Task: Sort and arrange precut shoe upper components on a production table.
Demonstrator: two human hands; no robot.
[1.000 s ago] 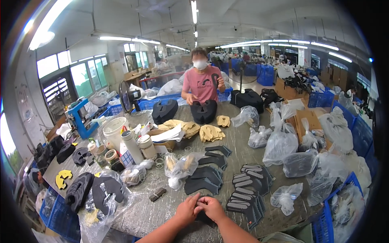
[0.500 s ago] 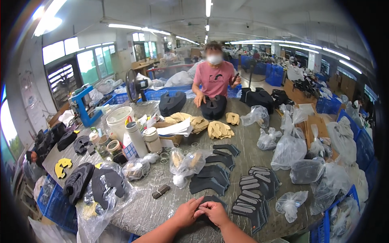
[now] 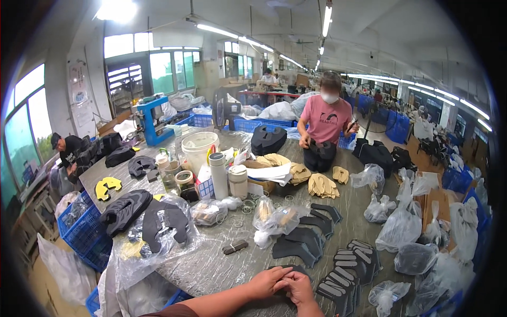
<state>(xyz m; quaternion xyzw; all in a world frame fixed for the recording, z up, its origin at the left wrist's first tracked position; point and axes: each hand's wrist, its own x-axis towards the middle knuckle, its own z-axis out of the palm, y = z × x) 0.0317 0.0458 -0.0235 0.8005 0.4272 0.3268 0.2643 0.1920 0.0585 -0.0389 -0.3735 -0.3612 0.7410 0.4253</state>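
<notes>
I have the left hand point(image 3: 268, 283) and right hand point(image 3: 300, 288) meeting above a flat dark piece point(image 3: 298, 268) on the tabletop point(image 3: 203, 274), fingers curled together; I can't tell whether they grip anything. Grey-striped black pieces point(image 3: 338, 282) fan out alongside, presumably so each lifts singly.

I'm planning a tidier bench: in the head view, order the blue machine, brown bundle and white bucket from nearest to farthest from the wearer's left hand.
From the left hand:
1. Brown bundle: a little beyond it, to the left.
2. White bucket: well beyond, to the left.
3. Blue machine: farthest, back and farther left.
</notes>
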